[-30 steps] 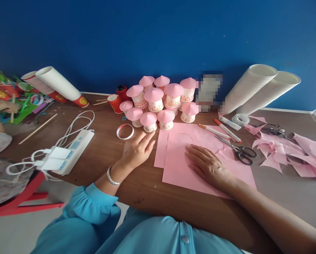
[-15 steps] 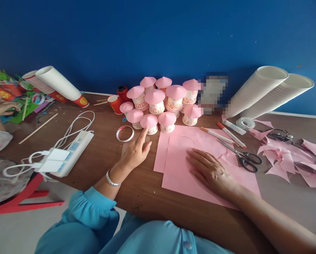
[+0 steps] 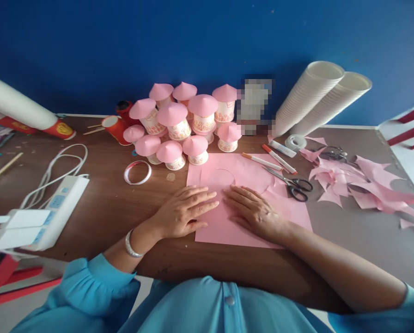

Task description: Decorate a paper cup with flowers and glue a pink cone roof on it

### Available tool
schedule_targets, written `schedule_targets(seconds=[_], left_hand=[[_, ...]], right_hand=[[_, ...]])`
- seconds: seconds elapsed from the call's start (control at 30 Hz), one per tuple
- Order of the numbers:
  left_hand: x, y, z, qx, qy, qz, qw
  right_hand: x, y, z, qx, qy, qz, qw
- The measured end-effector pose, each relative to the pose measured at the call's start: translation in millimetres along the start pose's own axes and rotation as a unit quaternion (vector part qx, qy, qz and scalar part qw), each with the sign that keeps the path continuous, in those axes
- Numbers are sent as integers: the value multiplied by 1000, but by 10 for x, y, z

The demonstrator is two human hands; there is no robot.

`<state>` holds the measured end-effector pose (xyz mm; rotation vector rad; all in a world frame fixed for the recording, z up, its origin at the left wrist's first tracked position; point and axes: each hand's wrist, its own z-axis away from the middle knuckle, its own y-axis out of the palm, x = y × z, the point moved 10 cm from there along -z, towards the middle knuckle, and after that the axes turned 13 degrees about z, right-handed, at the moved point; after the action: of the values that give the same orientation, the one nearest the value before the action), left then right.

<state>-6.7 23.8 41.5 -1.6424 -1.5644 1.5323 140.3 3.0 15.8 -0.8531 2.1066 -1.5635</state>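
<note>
Pink paper sheets [image 3: 224,226] lie on the brown table, overlapping, with a drawn curved line near their upper part. My right hand [image 3: 253,212] rests flat on them, fingers together and stretched out. My left hand [image 3: 184,210] is open at the left edge of the paper, its fingertips over the sheet and nothing held. Beyond the hands stand several small paper-cup houses [image 3: 174,125] with pink cone roofs. Black-handled scissors [image 3: 292,185] lie on the paper's right side, below an orange marker [image 3: 261,161] and a red marker [image 3: 279,158].
Pink paper scraps [image 3: 345,173] lie to the right, near a roll of clear tape [image 3: 296,142] and a glue tube [image 3: 282,148]. Stacked white cups [image 3: 307,99] lean against the wall. At left are a tape ring [image 3: 137,173] and a power strip [image 3: 63,212] with cables.
My left hand has come down from the cone-roofed cups to the paper's left edge. My right hand stays flat on the paper. The view has swung to the right.
</note>
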Motion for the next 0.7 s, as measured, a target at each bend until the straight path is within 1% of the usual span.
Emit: schedule_targets(seconds=[0.07,0.13,0.2,0.33,0.43,0.47,0.53,0.57,0.6,0.67,0.7], left_hand=[[-3,171,0,65,7,-5,998],[8,270,11,98,5,-15,995],[20,290,17,99,-1,-19,995],[45,259,21,79,-12,-16,997],[51,232,24,69,-7,-15,997],[45,209,22,60,-3,-14,998],[16,156,14,39,6,-9,999],[-11,141,8,33,13,-6,999],[-43,141,1,34,20,-3,999],[-120,199,-11,60,38,1,997],[-149,239,-15,76,44,2,996]], right_hand=[[17,20,8,8,-4,7,1000],[-11,17,29,14,-3,15,1000],[-106,-3,73,27,10,26,999],[-410,-106,235,57,66,74,993],[-486,-222,354,55,83,123,987],[-462,-253,382,47,85,132,987],[-328,-280,411,26,73,124,989],[-205,-270,411,17,47,105,993],[-65,-216,408,27,10,79,996],[155,-95,410,64,-48,28,996],[195,-69,406,71,-54,11,996]])
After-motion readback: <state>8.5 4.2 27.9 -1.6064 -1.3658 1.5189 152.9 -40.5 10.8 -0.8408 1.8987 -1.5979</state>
